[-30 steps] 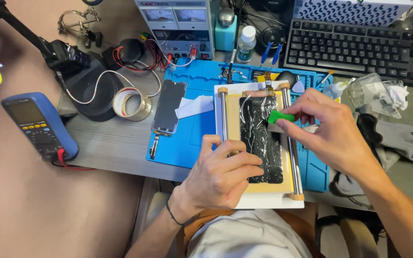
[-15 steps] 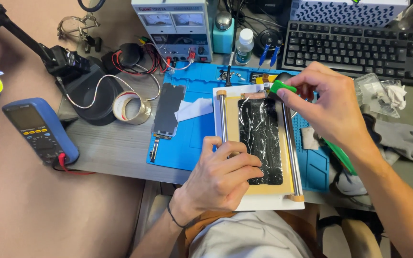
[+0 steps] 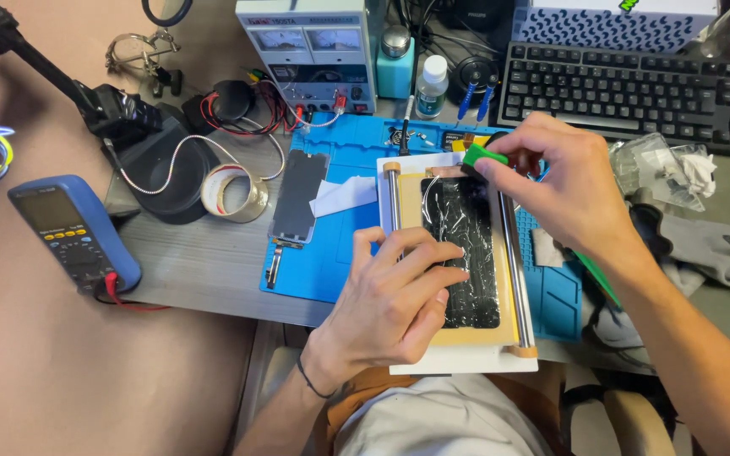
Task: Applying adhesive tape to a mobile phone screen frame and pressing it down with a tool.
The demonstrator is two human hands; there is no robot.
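Right hand (image 3: 572,181) pinches a small green tool (image 3: 484,156) between thumb and forefinger, fingers closed tight on it, its tip set at the far end of a cracked phone screen (image 3: 464,249). Left hand (image 3: 399,295) lies flat on the near half of the same screen, fingers (image 3: 433,270) spread and pressing down, holding nothing — a brace rather than a grasp.

The screen lies dark and shattered on a tan pad in a white jig (image 3: 466,359), flanked by two metal rods (image 3: 513,270) that run along its sides. Its long axis runs away from the person, near edge toward the body, far edge toward the keyboard (image 3: 635,93). The tool meets it at the far, upper-right corner, so the whole length of the glass stretches from the right fingers back toward the left hand; the right hand is the nearer to that corner, the left the nearer to the bottom edge.

The jig sits on a blue mat (image 3: 331,253) on the counter (image 3: 204,262). To its left on the mat rest a grey phone part (image 3: 299,196) and a white scrap (image 3: 344,194). Further left stand a tape roll (image 3: 231,191) and a blue multimeter (image 3: 73,232) with a red lead. Behind — a bench power supply (image 3: 306,51), a teal dispenser (image 3: 395,59), a small white bottle (image 3: 433,84). Crumpled plastic wrap (image 3: 665,169) lies to the right, just beyond the right hand.
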